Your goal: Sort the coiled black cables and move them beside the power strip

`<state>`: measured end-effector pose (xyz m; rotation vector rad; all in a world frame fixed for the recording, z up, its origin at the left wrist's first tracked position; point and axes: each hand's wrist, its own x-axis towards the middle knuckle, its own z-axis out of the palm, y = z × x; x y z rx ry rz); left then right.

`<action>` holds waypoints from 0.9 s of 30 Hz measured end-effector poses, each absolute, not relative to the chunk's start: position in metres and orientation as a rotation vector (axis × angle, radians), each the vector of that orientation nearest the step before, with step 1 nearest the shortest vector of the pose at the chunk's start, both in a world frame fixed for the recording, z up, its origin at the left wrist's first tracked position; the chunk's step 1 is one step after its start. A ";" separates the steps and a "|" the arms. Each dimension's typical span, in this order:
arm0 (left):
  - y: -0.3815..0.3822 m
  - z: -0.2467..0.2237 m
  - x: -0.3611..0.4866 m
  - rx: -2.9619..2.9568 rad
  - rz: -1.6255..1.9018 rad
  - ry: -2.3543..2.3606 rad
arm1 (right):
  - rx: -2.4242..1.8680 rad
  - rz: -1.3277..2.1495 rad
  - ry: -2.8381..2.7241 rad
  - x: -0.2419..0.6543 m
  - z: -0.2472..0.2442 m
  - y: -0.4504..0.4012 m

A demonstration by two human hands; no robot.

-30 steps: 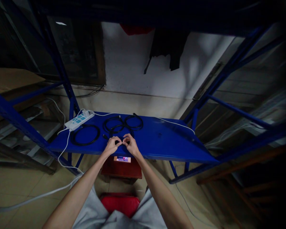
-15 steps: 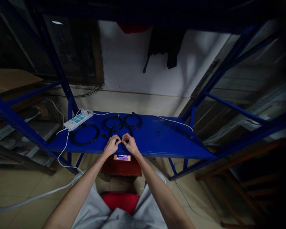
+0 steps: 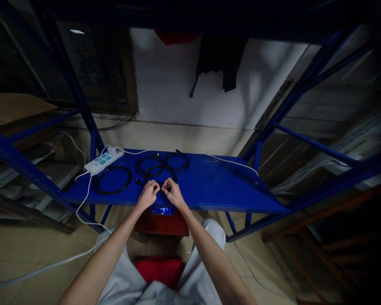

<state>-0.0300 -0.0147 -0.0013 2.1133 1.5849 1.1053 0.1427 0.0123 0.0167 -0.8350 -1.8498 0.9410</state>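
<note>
At the front edge of the blue shelf, my left hand is closed in a pinch. Facing it across a small gap, my right hand pinches thumb and fingertips together. What lies between the fingertips is too small and dark to make out. Part of a black cable shows just behind both hands, its nearer part hidden by them. Overlapping loops of black cable lie farther back on the shelf, with plug ends visible. A separate coil of black cable rests to the left.
A white power strip sits at the left end of the blue shelf, its white cord hanging over the front. Blue uprights stand on both sides. Below are a lit phone screen on a reddish-brown stool and a red seat.
Both hands stay pinched in nearly the same place, with the gap between the fingertips slightly wider. The right knee has shifted outward. The phone screen has turned from a light picture to blue.
</note>
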 end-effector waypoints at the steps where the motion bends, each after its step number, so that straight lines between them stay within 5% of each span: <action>1: -0.015 -0.001 -0.030 2.109 1.109 1.584 | -0.829 0.947 -1.852 0.143 0.017 0.013; 27: -0.017 0.005 -0.030 2.083 1.158 1.539 | -0.789 0.773 -2.287 0.146 0.027 0.037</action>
